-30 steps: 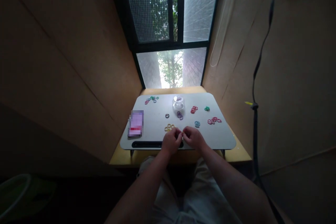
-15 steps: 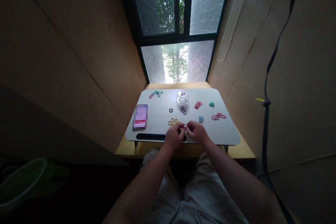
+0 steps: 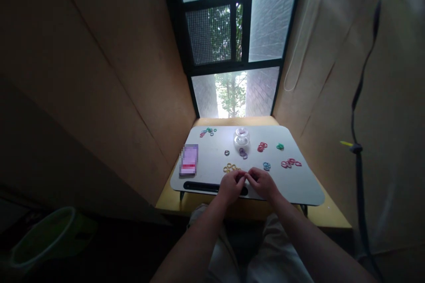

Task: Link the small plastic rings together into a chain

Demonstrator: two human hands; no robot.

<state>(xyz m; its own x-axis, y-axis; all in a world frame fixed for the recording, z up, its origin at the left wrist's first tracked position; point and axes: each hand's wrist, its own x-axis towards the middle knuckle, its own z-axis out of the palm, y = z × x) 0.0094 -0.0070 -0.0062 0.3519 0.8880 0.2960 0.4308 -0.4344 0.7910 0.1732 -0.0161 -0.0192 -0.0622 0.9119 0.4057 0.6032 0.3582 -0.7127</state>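
Note:
My left hand [image 3: 231, 185] and my right hand [image 3: 263, 183] meet over the front edge of the white lap table [image 3: 212, 159]. Both are closed in a pinch, fingertips touching or nearly so; whatever they hold is too small to make out. Just beyond my left fingers lie several yellow bands [image 3: 229, 167], partly covered by that hand. Small ring-like bands sit in colour groups: blue [image 3: 266, 166] past my right hand, purple [image 3: 243, 154] by a clear jar [image 3: 242, 139], red [image 3: 262, 147], green [image 3: 280, 146] and pink-red [image 3: 291, 163] to the right.
A phone-like object with a blurred screen [image 3: 189, 160] lies at the table's left. Mixed bands [image 3: 208, 131] are at the far left, and a single dark band [image 3: 227, 153] near the middle. A black slot [image 3: 201, 186] runs along the front. A dark strap [image 3: 357, 146] hangs at right.
The camera view has tilted up and shifted left, so everything appears lower and further right. My hands remain together at the front edge, fingers still pinched.

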